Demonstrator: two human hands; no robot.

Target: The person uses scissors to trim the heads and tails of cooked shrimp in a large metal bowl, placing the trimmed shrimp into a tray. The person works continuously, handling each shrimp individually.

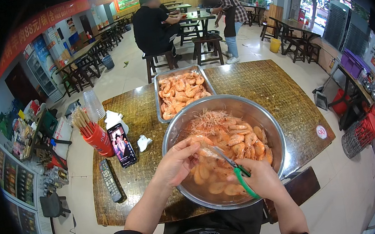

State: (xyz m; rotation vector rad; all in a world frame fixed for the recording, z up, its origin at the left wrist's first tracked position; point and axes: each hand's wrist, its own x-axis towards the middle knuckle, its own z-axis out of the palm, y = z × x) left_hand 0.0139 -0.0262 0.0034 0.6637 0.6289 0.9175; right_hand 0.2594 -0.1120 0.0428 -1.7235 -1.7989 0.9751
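Note:
My left hand [180, 161] pinches a shrimp [207, 151] over a large round metal basin [272, 123]. In my right hand [259, 176] is a pair of green-handled scissors [244, 182], whose blades reach the shrimp. Whole orange shrimp [250, 141] are heaped in the basin's right side, and others lie in cloudy water toward the front. A tangle of trimmed shrimp feelers and legs [209, 121] sits at the basin's far side. Behind the basin, a rectangular metal tray [158, 99] holds many shrimp [182, 90].
Left of the basin on the wooden table [247, 78] are a phone [122, 146] with a lit screen, a remote control [110, 180], crumpled tissue [144, 143], a red chopstick holder [98, 141] and stacked plastic cups [93, 105]. Two people [151, 26] [230, 16] are at a farther table.

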